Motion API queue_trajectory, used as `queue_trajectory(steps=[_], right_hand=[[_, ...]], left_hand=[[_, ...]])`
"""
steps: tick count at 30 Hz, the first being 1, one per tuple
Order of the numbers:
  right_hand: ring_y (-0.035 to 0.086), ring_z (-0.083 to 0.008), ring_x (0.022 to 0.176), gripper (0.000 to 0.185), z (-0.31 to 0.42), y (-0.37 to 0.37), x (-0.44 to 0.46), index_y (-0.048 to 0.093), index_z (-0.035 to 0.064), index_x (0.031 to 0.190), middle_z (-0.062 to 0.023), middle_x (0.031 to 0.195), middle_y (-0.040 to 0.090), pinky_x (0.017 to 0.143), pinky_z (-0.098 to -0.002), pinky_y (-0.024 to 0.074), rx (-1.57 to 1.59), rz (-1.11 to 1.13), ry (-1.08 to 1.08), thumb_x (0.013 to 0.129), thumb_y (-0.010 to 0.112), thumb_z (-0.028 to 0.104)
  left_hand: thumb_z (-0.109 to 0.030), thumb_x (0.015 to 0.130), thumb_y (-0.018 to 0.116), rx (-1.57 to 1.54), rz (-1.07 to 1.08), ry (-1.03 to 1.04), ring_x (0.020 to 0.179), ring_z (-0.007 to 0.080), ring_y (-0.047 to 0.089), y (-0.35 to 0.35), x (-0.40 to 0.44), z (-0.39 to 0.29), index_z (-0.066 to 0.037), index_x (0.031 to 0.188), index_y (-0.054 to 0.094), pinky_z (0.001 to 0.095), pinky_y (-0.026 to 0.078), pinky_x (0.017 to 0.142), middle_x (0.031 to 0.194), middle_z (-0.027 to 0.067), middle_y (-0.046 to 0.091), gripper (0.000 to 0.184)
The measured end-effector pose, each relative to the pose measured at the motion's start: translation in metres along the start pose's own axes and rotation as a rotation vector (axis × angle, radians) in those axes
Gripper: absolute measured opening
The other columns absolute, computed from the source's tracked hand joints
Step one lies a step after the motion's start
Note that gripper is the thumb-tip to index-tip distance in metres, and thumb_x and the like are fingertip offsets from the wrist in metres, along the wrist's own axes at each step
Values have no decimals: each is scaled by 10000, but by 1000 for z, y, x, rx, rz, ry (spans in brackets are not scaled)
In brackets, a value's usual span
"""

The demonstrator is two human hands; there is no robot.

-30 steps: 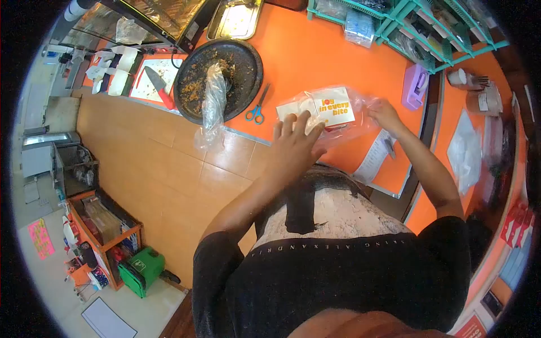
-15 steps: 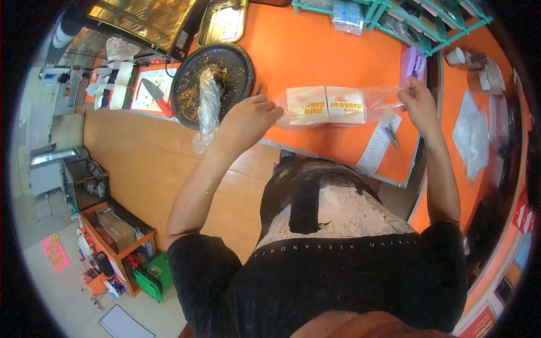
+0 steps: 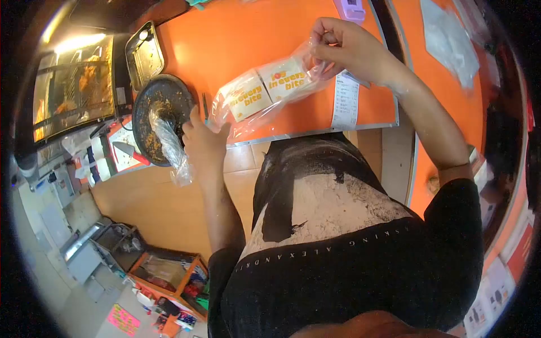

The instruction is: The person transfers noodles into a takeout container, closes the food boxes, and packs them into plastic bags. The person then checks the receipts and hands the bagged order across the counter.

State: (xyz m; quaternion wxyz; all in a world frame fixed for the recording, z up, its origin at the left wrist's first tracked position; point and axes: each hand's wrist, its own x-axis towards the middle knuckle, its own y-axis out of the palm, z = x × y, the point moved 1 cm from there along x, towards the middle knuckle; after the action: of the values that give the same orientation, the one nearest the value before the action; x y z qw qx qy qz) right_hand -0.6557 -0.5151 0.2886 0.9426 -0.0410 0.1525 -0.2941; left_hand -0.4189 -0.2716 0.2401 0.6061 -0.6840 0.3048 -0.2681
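Two white boxes with yellow and red lettering, a left one (image 3: 246, 100) and a right one (image 3: 284, 80), lie side by side inside a clear plastic bag (image 3: 256, 123) over the orange table. My right hand (image 3: 360, 52) pinches the bag's gathered right end between thumb and fingers. By the bag's left end is my left hand (image 3: 204, 143), its fingers spread; no grip on the plastic shows. Scissors (image 3: 205, 105) lie just above my left hand, their handles mostly hidden. Below my right hand lies a printed receipt (image 3: 345, 104).
To the left, a round black board (image 3: 149, 98) with crumbs carries a crumpled plastic wrap (image 3: 172, 147). A red-handled knife (image 3: 127, 149) lies beside it, and a metal tray (image 3: 145, 56) beyond. A purple device (image 3: 350, 10) stands at the top; plastic bags (image 3: 451, 39) lie at right.
The view has swung round. Both boxes now sit tilted in the bag, rising to the right. My left hand, closed on the bag's left end half a second ago, has opened and let go.
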Motion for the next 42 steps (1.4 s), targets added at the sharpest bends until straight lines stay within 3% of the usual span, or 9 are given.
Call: queue_trajectory(steps=[3,11,16,19,22,31,37,40,42], right_hand=[[703,-142,796,144,-2,-4,-7,574,25,1001,-63,891,673,693,-293,585,0,-16,-94,939,625,145],[655,-253,924,200,8,-37,-3,644,36,1093,-139,997,644,750,-361,550,-268,406,-229,921,586,121],[586,-375,1104,186,16,-46,13,648,25,1041,-222,1179,610,854,-448,516,-786,479,-381,877,589,89],[601,-385,992,149,-20,-23,32,601,18,991,-204,1046,623,808,-475,505,-908,159,-851,886,613,123],[675,-221,806,141,-51,-12,71,602,60,889,-50,821,640,758,-393,551,-660,-124,-1192,874,685,174],[631,-330,780,164,-3,-11,45,613,59,894,-104,779,623,740,-455,493,-499,216,-796,882,621,222],[610,-338,701,114,27,26,49,528,63,854,-116,739,607,624,-469,455,-383,361,-885,819,621,120],[658,-305,899,337,22,43,63,605,111,1053,-118,928,677,740,-439,496,-429,530,-782,769,764,200],[623,-308,1012,556,-11,35,60,549,128,1213,-122,1057,651,836,-440,480,-275,301,-915,731,805,236]], left_hand=[[-161,816,747,-254,280,-84,1012,393,650,14,0,34,-22,1310,523,473,519,826,1041,228,663,560],[-132,954,456,-377,-160,-8,736,214,592,-39,49,24,21,861,613,381,484,717,759,115,632,238],[-210,974,528,-629,-161,-97,937,286,598,-22,28,-32,10,1098,579,391,474,837,1031,164,622,257],[-199,944,602,75,-556,301,1119,347,574,5,1,-64,33,1249,515,408,465,926,1221,223,569,393],[-250,887,706,-57,-672,181,1135,393,596,11,17,-60,24,1250,552,460,483,967,1191,243,613,480],[-155,941,634,-711,-87,-266,924,278,694,-60,35,24,2,1238,554,370,550,828,932,161,699,346],[-284,848,809,-1482,398,181,1299,264,502,-61,25,-82,-51,1507,233,448,362,1141,1223,160,588,906],[-127,878,764,-866,154,504,1178,256,588,-35,15,-108,-48,1484,256,426,445,1063,1177,138,593,795],[49,888,668,-1120,253,143,1012,228,649,-28,16,-96,-40,1434,327,364,524,924,1129,118,593,650]])
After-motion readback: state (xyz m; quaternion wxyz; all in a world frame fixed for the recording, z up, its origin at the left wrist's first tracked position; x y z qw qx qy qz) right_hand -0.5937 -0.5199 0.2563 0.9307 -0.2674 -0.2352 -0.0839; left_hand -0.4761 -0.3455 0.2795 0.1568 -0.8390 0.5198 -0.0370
